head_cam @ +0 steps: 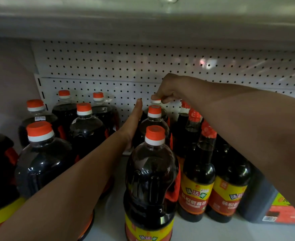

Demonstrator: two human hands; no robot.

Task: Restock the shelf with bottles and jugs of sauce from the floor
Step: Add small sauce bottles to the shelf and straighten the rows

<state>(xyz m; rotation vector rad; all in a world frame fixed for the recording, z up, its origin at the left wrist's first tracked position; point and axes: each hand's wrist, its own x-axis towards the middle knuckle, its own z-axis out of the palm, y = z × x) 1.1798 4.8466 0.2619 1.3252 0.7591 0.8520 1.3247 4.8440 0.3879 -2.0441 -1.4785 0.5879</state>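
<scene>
The fingers (158, 98) of the right hand (167, 91) are pinched closed around the orange cap of the rear jug (156, 108), the one deepest in its row, close to the pegboard back panel (126, 66). A grip on the cap alone looks meant for steering the jug rather than carrying it: from above, the top is the only part reachable over the two jugs in front.

The fingers (138, 108) of the left hand (133, 122) are held straight and together, open and gripping nothing, the flat of the hand laid along the left flank of the same row, beside the rear jug and the middle jug (153, 124). My reading is that it serves as a guide, keeping the row straight and off the jugs to its left while the right hand seats the rear one.

In front of these stands the front jug (152, 171), label toward the aisle, so the row runs in one file from the shelf (112, 206) edge to the back. To the right, slimmer bottles (198, 171) with red patterned caps stand in their own files, touching the jug row. To the left, further jugs (44, 153) fill two more files, with a bare strip of shelf between them and the row being set.

The floor stock cannot be seen, so how much is left to shelve cannot be told.
</scene>
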